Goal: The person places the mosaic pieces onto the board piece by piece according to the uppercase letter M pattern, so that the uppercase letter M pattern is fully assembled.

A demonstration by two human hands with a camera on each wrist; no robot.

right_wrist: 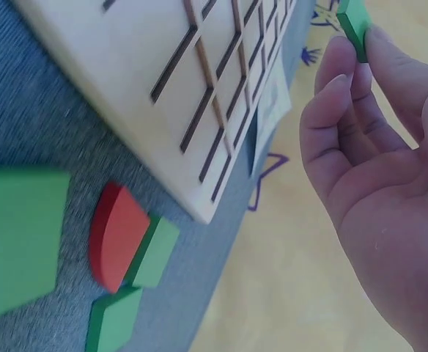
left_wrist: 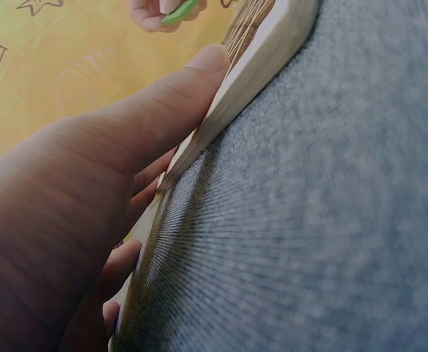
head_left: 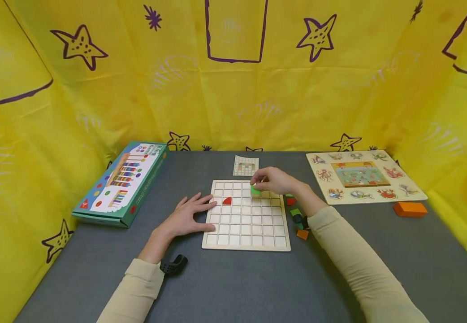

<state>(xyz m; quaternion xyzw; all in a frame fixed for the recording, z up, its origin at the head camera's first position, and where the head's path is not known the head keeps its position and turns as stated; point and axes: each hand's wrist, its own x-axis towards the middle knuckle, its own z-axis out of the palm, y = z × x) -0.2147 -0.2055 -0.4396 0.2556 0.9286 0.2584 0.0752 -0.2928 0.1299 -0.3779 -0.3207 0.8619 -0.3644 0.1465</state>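
Observation:
A wooden grid board (head_left: 245, 229) lies on the grey table in the head view, with a red quarter-round tile (head_left: 227, 201) in one of its cells. My left hand (head_left: 187, 216) rests at the board's left edge, fingers spread and straight, thumb (left_wrist: 177, 95) against the rim in the left wrist view. Over the board's far part, my right hand (head_left: 275, 180) pinches a green tile (right_wrist: 355, 26) between thumb and fingertips. Just beyond the board lies a small printed pattern card (head_left: 246, 166).
Loose red, green and orange tiles (head_left: 302, 234) lie right of the board, partly behind the right wrist. A boxed game (head_left: 124, 184) lies at the left. A sea-animal puzzle board (head_left: 362, 177) and an orange block (head_left: 410, 209) are at the right. Yellow cloth (head_left: 233, 103) surrounds the table.

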